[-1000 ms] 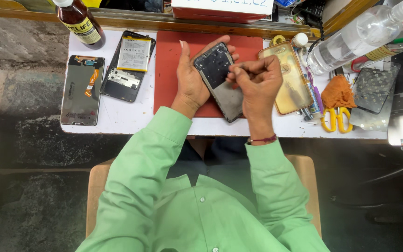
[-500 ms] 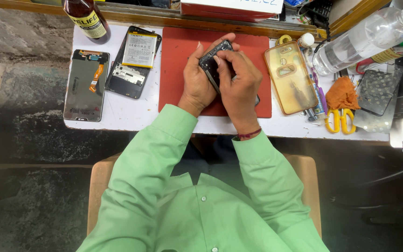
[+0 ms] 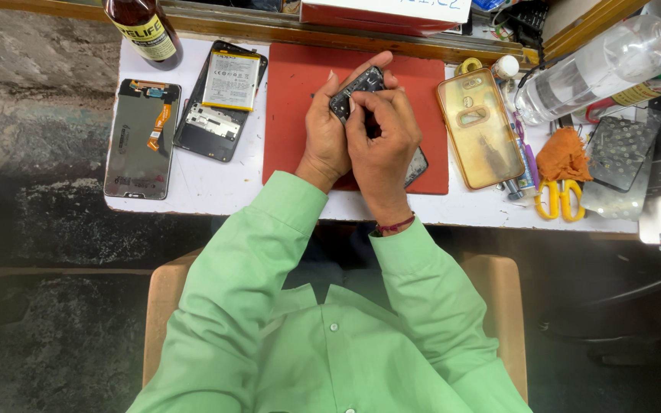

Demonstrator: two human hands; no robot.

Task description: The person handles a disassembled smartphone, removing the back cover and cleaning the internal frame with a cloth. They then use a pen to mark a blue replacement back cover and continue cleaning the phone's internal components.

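My fingers [image 3: 361, 103] are clenched around the phone [image 3: 357, 84], both hands on it at once. My left hand [image 3: 327, 126] cups it from behind and from the left, fingertips reaching up past its top edge; my right hand [image 3: 382, 134] lies over its face, thumb and forefinger pinched at the upper end, where the dark, opened back shows. The phone sits above the red mat [image 3: 292, 115], lifted off it at the top, its long axis running from upper left to lower right, with the lower corner poking out beneath my right palm near the mat's front edge. The right hand is the nearer one to the exposed top end; the left only steadies. Left of the mat lie an opened phone with battery [image 3: 223, 99] and a loose screen [image 3: 141, 138]; right of it, a yellowish case [image 3: 477, 126], apart from my hands.
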